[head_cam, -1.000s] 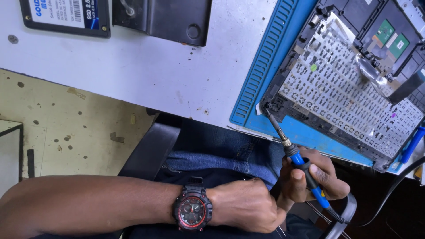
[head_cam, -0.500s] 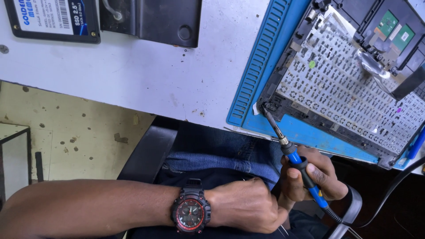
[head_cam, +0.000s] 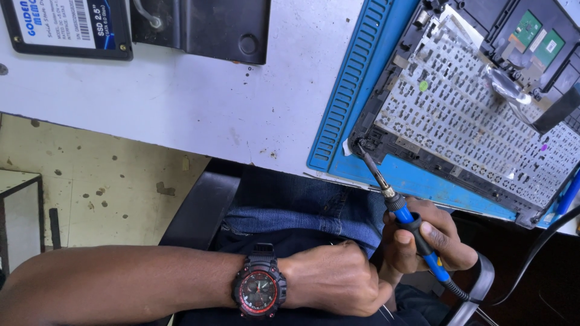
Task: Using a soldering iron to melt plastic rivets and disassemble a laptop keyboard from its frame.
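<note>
The right hand is closed around the blue handle of a soldering iron, thumb on top and fingers wrapped beneath. The iron slants up and away from that hand, and its metal tip touches the near corner of an opened laptop base, whose bare keyboard backing of pale metal faces up. The laptop base lies on a blue mat on the white worktop, just beyond the right hand.

The left hand sits low over the lap, right beside the right hand, curled into a loose fist; whether it holds anything cannot be told. A black and red wristwatch is on its wrist.

Well beyond the left hand, at the worktop's far edge, lie a flat black drive with a label and a black casing next to it.
</note>
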